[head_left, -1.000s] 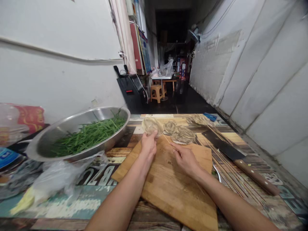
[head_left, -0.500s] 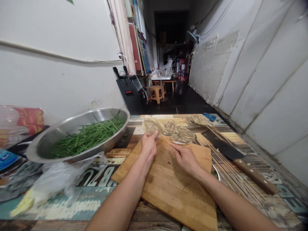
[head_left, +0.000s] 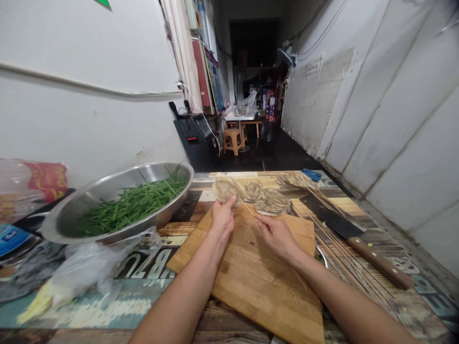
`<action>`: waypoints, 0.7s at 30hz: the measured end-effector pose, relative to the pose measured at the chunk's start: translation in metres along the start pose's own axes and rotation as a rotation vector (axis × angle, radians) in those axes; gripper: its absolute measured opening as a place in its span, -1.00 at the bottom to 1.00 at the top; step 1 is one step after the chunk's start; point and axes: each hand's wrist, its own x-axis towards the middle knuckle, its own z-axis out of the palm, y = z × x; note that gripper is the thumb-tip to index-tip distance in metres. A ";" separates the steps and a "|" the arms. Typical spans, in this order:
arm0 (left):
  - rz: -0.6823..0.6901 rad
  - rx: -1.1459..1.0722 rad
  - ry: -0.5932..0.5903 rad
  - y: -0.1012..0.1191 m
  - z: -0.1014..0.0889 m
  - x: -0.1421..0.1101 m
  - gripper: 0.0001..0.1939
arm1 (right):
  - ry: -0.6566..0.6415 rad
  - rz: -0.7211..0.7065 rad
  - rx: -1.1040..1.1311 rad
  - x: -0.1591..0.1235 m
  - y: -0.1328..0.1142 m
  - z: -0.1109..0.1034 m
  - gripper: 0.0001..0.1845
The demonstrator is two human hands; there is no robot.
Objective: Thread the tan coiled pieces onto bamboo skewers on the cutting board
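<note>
My left hand (head_left: pixel 222 219) pinches a pale, flat round of coiled strands (head_left: pixel 226 188) at the far edge of a wooden cutting board (head_left: pixel 251 272). My right hand (head_left: pixel 277 235) is closed on a thin bamboo skewer (head_left: pixel 247 209) whose tip runs up into that round. Two more such rounds (head_left: pixel 267 199) lie just beyond my right hand, on the board's far edge.
A steel bowl of green chives (head_left: pixel 122 203) stands at the left, with plastic bags (head_left: pixel 79 267) in front of it. A cleaver with a wooden handle (head_left: pixel 358 236) and several loose skewers (head_left: pixel 333 239) lie to the right. A wall runs along the table's right side.
Hardly anything has moved; both hands stay on the round and the skewer, and the camera has shifted very slightly.
</note>
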 end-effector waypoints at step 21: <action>0.099 0.025 -0.030 -0.005 -0.002 0.002 -0.51 | -0.016 0.015 -0.027 0.000 -0.002 -0.003 -0.58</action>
